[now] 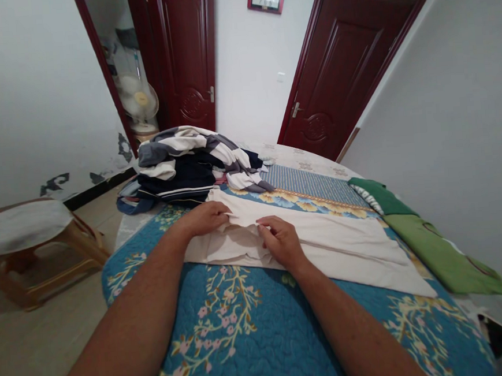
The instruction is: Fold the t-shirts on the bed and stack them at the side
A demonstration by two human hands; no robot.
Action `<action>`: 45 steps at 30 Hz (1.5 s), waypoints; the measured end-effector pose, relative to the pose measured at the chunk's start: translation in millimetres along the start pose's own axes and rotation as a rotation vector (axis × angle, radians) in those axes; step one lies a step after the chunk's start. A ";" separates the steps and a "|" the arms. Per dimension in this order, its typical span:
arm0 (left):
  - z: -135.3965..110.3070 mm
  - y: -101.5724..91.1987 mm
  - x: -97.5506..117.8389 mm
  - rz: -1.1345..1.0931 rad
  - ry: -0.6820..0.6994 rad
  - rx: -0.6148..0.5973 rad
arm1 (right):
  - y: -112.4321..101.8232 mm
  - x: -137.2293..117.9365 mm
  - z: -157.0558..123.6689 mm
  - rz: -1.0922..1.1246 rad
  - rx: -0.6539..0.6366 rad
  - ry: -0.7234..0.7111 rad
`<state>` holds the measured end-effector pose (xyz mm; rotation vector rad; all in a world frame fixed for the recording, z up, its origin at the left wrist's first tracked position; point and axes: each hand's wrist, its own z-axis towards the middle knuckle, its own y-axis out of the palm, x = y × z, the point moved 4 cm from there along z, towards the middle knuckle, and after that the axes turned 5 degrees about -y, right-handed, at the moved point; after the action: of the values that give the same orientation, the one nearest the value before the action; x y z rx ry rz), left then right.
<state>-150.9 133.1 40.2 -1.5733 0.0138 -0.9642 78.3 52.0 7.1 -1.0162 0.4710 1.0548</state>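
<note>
A pair of off-white trousers [346, 241] lies lengthwise across the table, its wider end to the left and what look like leg ends to the right. My left hand [210, 217] pinches a fold of the cloth near that wider end. Close by on the right, my right hand [281, 240] has thumb and fingers closed on the same raised edge. Between the two hands the fabric lifts and sags in loose folds. The undersides of my fingers are partly hidden.
A heap of dark, grey and white clothes [184, 170] sits at the back left. Green folded clothes [438, 243] lie at the right edge. A blue flowered quilted cover [271, 331] spreads over the table. A stool [33, 234] stands left; red doors [333, 71] are beyond.
</note>
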 end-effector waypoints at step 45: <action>22.7 21.4 -20.6 0.046 0.037 0.319 | 0.1 33.3 7.2 0.453 0.196 0.299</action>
<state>-140.7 156.3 12.7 -1.2571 -0.0750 -0.9103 92.4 74.6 -14.3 -0.9149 1.0659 1.2300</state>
